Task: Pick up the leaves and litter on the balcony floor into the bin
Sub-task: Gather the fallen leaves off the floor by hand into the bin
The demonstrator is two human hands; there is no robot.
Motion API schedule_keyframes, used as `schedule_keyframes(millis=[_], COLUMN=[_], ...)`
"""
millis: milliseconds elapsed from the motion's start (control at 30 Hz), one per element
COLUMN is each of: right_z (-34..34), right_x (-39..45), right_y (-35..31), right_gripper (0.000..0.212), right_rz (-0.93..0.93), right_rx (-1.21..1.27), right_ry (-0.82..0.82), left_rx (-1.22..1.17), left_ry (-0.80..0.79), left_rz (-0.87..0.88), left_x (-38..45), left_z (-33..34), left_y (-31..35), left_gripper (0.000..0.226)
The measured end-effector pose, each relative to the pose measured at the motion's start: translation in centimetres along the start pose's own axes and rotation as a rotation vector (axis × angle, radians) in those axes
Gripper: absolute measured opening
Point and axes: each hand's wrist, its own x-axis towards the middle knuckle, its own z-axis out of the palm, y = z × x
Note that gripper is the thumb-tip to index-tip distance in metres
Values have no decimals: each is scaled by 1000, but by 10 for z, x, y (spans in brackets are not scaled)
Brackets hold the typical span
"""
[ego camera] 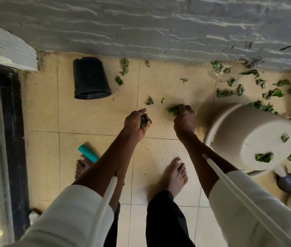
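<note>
While both hands gather, the left hand (137, 122) clutches crumpled green leaves (143, 120) and the right hand (184, 118) pinches more (174, 110) off the tan tiled floor (96, 118); next, probably, the black plastic bin (90, 78).

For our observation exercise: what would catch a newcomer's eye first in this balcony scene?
Two bare hands at centre, the left hand and right hand, each gripping a clump of green leaves. More leaves lie strewn along the grey wall at upper right. A black pot lies tipped over at upper left.
</note>
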Motion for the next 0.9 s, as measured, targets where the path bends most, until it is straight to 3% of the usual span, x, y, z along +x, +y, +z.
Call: schedule_keyframes(millis=[100,267,400,467,700,833,900], right_z=[0,6,33,46,48,33,23], right_x=[-4,-6,-4,-6,-18,-1,14], right_y=[-2,-47,-91,-104,-90,-102,-126], right_gripper=[38,29,25,29,37,39,52], right_rz=[-52,-183,-8,47,-502,-422,-392], right_rx=[-51,262,256,228,-325,-153,-47], right_ry=[18,18,103,69,-107,-109,-80], left_rx=[1,-30,-71,-101,-88,-102,-120], left_ry=[18,51,66,66,56,28,24], left_rz=[-1,6,21,27,34,47,47], left_x=[0,-4,-8,-9,-10,-11,-11], left_z=[-4,-10,-17,-24,-42,-43,-43], left_y=[0,3,10,14,45,63,68], left_gripper=[11,8,10,13,11,10,10])
